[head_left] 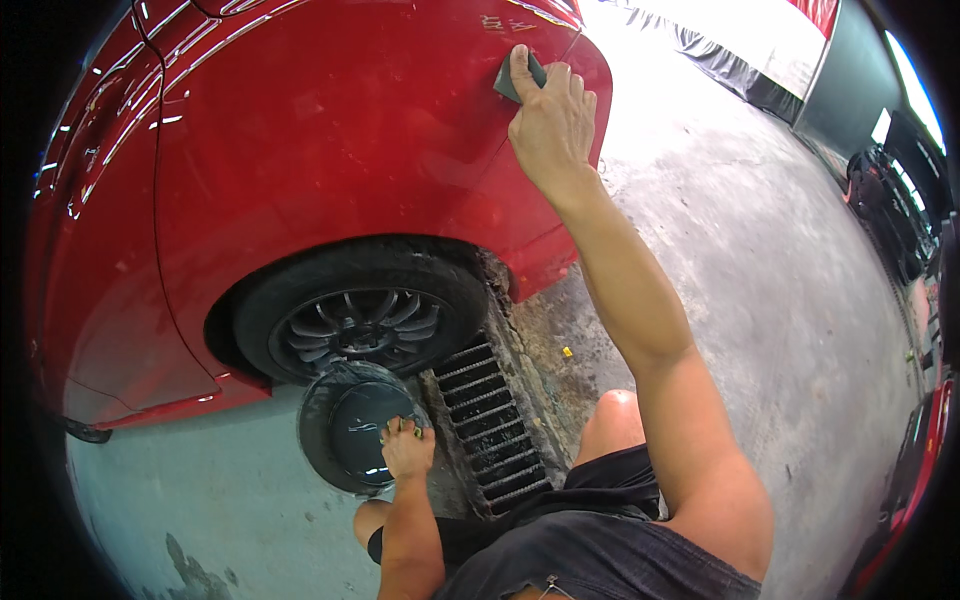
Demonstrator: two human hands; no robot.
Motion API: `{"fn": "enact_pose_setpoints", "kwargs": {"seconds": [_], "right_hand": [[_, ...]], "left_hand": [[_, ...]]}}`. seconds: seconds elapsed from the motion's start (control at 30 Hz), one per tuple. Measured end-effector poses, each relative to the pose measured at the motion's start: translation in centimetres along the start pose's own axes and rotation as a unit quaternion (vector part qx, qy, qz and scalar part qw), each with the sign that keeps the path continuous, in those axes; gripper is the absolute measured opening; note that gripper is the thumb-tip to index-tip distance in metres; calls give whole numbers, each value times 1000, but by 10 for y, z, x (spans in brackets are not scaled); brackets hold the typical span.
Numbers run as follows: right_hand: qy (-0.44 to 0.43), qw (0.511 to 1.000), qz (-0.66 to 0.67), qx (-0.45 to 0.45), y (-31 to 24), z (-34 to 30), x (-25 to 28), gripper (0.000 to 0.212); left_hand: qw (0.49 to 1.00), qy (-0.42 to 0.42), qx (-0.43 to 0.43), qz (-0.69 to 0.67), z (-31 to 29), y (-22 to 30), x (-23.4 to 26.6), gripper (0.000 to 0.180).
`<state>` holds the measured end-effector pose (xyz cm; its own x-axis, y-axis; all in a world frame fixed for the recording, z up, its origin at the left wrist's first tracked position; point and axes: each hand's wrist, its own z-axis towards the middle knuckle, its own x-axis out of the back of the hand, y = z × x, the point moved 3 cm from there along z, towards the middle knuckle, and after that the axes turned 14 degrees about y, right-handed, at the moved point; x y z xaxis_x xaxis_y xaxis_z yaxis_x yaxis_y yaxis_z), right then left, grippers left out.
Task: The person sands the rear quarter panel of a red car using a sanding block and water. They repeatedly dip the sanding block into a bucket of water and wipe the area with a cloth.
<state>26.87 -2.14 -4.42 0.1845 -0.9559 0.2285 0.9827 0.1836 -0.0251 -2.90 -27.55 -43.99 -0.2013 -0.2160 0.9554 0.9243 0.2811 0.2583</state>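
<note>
My right hand (555,125) presses a folded grey-green sheet of sandpaper (507,82) against the red car's rear body panel (340,120). Its thumb lies along the sheet, and the fingers bend over the far side. Lower down, my left hand (408,448) is at the right side of a dark bucket (316,440) of water, over the opening. Those fingers are curled, with a bit of yellow-green showing between them; what it is I cannot make out. Faint scuffs mark the paint near the right hand.
A black-spoked wheel (360,325) sits under the arch just behind the bucket. Beside it a metal drain grate (490,425) runs through the concrete floor (770,330). A small yellow scrap (567,351) lies near my knee. Dark car parts (890,210) stand at the far right.
</note>
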Motion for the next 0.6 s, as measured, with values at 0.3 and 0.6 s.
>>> {"fn": "enact_pose_setpoints", "kwargs": {"seconds": [0.3, 0.6], "right_hand": [[19, 1000, 13, 22, -2, 2, -4, 72], [-9, 998, 58, -5, -14, 3, 16, 64]], "left_hand": [[1000, 11, -6, -1, 1, -1, -3, 42], [1000, 17, -12, -13, 3, -5, -5, 42]]}}
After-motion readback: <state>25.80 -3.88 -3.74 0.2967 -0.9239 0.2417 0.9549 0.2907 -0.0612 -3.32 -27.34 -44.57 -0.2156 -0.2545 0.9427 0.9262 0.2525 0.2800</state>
